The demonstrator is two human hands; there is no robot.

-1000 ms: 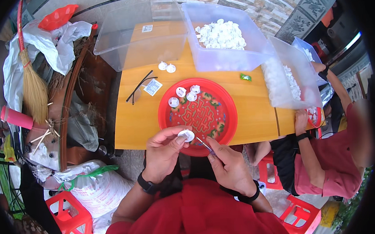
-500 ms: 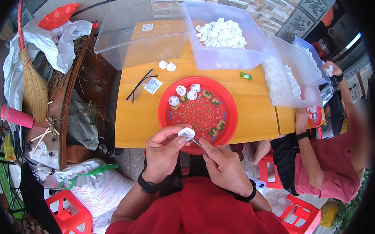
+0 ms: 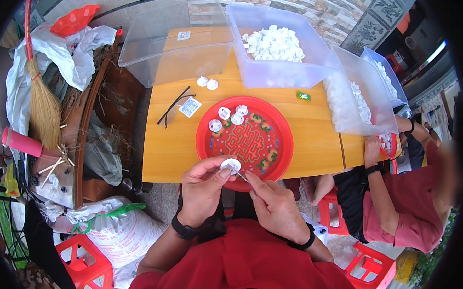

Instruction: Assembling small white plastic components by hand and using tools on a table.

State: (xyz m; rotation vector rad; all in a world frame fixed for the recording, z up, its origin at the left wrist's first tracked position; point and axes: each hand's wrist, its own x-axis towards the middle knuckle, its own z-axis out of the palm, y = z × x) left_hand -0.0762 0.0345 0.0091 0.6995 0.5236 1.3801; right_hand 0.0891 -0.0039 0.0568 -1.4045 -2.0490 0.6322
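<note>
Over the near rim of the red round tray [image 3: 285, 141], my left hand [image 3: 205, 190] pinches a white round plastic piece [image 3: 231, 165] between thumb and fingers. My right hand [image 3: 278, 205] is closed on a thin metal tool [image 3: 246, 180], its tip at the edge of that piece. What kind of tool it is, I cannot make out. Several similar white pieces [image 3: 215, 125] lie in the far left part of the tray, on its patterned bottom. Two more white pieces [image 3: 212, 84] rest on the table beyond.
Glasses [image 3: 173, 106] and a printed label [image 3: 190, 107] lie left of the tray. A clear bin [image 3: 311, 69] of white pieces, an upturned-looking clear box [image 3: 153, 57] and a green packet [image 3: 303, 95] are farther back. At right sits a co-worker [image 3: 402, 203] beside more bins.
The co-worker's far hand, raised with white pieces half a second ago, has come down toward the bins' near side. My own hands and the piece stay almost in place.
</note>
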